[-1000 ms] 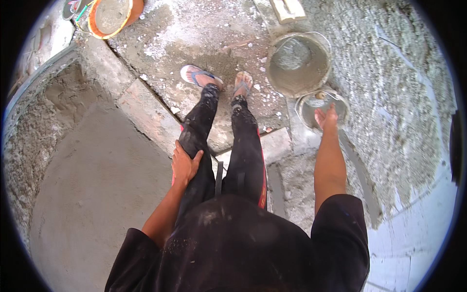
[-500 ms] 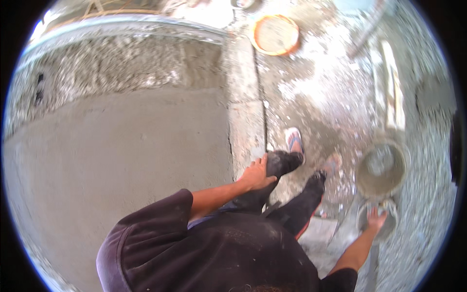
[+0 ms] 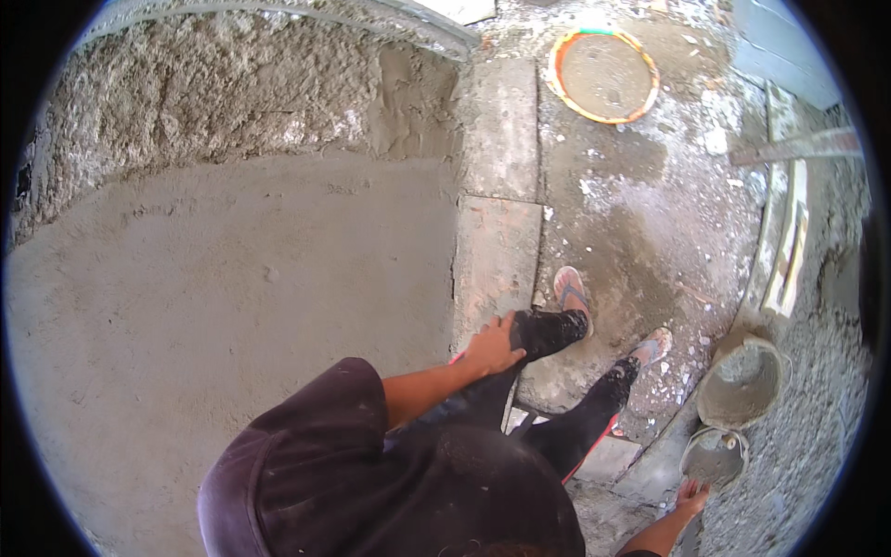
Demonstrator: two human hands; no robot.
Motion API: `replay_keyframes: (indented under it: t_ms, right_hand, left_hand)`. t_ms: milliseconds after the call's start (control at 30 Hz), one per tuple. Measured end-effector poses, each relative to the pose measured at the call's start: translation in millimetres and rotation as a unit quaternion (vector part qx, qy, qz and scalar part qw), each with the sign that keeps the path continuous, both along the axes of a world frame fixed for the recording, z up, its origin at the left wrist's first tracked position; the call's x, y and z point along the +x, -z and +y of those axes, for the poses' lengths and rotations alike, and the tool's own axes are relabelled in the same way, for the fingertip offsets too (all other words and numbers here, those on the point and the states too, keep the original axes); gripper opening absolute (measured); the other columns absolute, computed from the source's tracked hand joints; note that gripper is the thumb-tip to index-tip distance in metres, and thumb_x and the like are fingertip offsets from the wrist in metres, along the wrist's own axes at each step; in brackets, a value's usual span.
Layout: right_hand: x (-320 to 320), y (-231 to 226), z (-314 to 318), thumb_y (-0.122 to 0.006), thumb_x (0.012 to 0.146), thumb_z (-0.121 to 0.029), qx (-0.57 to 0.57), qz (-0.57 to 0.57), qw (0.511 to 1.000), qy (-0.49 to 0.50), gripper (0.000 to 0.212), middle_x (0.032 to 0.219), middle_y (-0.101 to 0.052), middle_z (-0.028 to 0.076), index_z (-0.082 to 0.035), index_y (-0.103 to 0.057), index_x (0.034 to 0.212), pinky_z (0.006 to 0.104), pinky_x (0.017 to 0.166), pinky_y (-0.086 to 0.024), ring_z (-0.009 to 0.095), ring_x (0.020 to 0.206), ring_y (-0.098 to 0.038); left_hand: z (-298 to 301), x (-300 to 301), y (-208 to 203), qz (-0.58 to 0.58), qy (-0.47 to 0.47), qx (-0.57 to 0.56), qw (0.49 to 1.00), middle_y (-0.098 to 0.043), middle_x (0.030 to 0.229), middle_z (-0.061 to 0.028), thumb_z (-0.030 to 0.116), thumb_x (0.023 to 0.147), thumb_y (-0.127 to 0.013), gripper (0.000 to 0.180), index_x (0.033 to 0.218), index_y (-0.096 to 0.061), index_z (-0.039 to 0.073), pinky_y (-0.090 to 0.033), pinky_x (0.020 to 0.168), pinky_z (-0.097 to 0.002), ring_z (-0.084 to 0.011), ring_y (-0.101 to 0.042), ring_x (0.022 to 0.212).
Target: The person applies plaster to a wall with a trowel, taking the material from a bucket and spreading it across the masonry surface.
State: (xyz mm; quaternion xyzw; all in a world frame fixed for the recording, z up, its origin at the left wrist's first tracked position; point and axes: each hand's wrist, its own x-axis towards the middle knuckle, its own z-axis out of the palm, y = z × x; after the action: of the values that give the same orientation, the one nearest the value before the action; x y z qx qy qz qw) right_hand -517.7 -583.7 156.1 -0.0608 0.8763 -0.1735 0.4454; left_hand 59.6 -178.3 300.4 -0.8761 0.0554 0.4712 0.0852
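Observation:
My left hand (image 3: 492,347) rests on my left leg near the knee, fingers spread over the dark trousers, holding nothing. At the lower right my right hand (image 3: 691,496) is at the near rim of a small grey bucket (image 3: 716,459), its fingers curled over the edge. The inside of this bucket is grey and coated. Touching it on the far side stands a larger bucket (image 3: 741,382), its inner wall smeared with mortar.
Smooth wet plaster (image 3: 241,269) covers much of the left side, with a rough band (image 3: 213,93) beyond. A concrete ledge (image 3: 498,251) borders it. Far off, an orange-rimmed basin (image 3: 608,76) holds grey mortar. A grey pole (image 3: 798,147) and pale strips (image 3: 789,251) lie right.
My right hand has drawn back from over the small bucket to its near rim. My left hand stays on my leg. The whole view has shifted, bringing the basin farther right.

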Motion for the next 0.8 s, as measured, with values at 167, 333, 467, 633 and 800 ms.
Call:
replay_keyframes:
  t_ms: [167,333,467,633,800]
  right_hand:
    - [32,21,-9,-0.059,0.089,-0.047,0.014,0.060,0.997,-0.046,0.060,0.125,-0.054,0.014,-0.014,-0.045,0.137,0.0450,0.086,-0.051,0.028,0.109,-0.056]
    - [65,57,-28,-0.052,0.091,-0.050,0.003,0.069,0.997,-0.037,0.058,0.122,-0.057,0.015,-0.013,-0.047,0.135,0.0482,0.087,-0.048,0.028,0.108,-0.057]
    - [41,96,-51,-0.046,0.091,-0.061,-0.004,-0.004,1.000,0.030,0.064,0.125,-0.056,0.014,-0.014,-0.048,0.134,0.0483,0.095,-0.042,0.027,0.116,-0.054]
    - [82,113,-68,-0.051,0.090,-0.057,0.026,-0.151,0.984,0.087,0.065,0.141,-0.047,0.012,-0.014,-0.043,0.139,0.0465,0.110,-0.022,0.028,0.132,-0.042]
    - [-34,156,-97,-0.057,0.093,-0.037,-0.075,-0.280,0.951,0.104,0.051,0.135,-0.050,0.014,-0.010,-0.048,0.135,0.0469,0.107,-0.034,0.026,0.124,-0.048]
  left_hand:
    - [25,4,12,0.012,-0.041,-0.029,0.999,-0.047,0.128,-0.0216,0.044,0.080,-0.068,0.084,0.145,-0.029,0.007,-0.047,0.093,-0.0497,-0.0417,-0.051,0.116]
    - [15,-3,5,-0.015,-0.075,-0.057,0.995,-0.048,0.129,-0.0202,0.043,0.080,-0.068,0.080,0.143,-0.033,0.009,-0.046,0.094,-0.0480,-0.0413,-0.051,0.116]
    - [-11,-20,11,-0.062,-0.045,-0.054,0.996,-0.048,0.130,-0.0193,0.043,0.080,-0.068,0.077,0.142,-0.036,0.009,-0.044,0.098,-0.0474,-0.0399,-0.050,0.118]
    - [-23,-56,4,-0.111,-0.009,0.006,0.994,-0.047,0.131,-0.0171,0.043,0.079,-0.068,0.075,0.140,-0.039,0.010,-0.043,0.100,-0.0469,-0.0382,-0.048,0.121]
    - [-51,-72,14,-0.112,0.037,-0.005,0.993,-0.046,0.133,-0.0162,0.042,0.078,-0.069,0.074,0.139,-0.040,0.012,-0.043,0.100,-0.0467,-0.0371,-0.046,0.122]
